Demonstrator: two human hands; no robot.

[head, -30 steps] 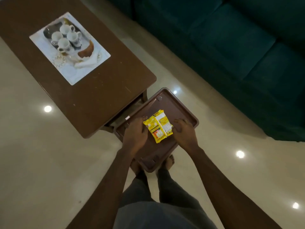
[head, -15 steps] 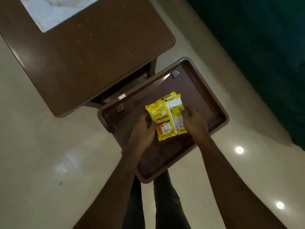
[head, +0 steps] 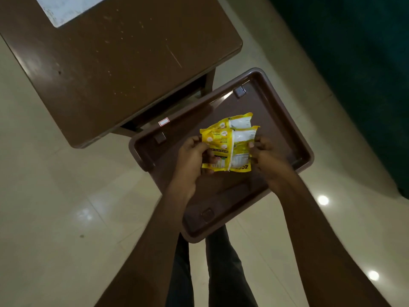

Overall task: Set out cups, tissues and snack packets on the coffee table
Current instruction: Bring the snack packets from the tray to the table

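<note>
Both hands are now on the snack packets, lifting them: left hand pinches the left edge, right hand pinches the right edge, hands apart with the stack stretched between them. A second ago the packets lay flat on the brown tray with the hands only resting at their sides; half a second ago the fingers were closing in. Now the stack looks raised off the tray floor and fanned, so two yellow packets show, the upper one offset behind the lower. Can't tell if there's a third underneath. The tray sits low, by the person's legs, its far edge just beside the coffee table corner. The view has also dropped and moved in: the white mat is only a sliver at the top edge, and the cups and tissues seen on it earlier are out of frame. My read: pickup of the packets is done, the carry to the table is next. The near half of the tabletop is bare, so a placement spot is close. Risk: the thin edge pinch on slick film could let the rear packet slide out.
</note>
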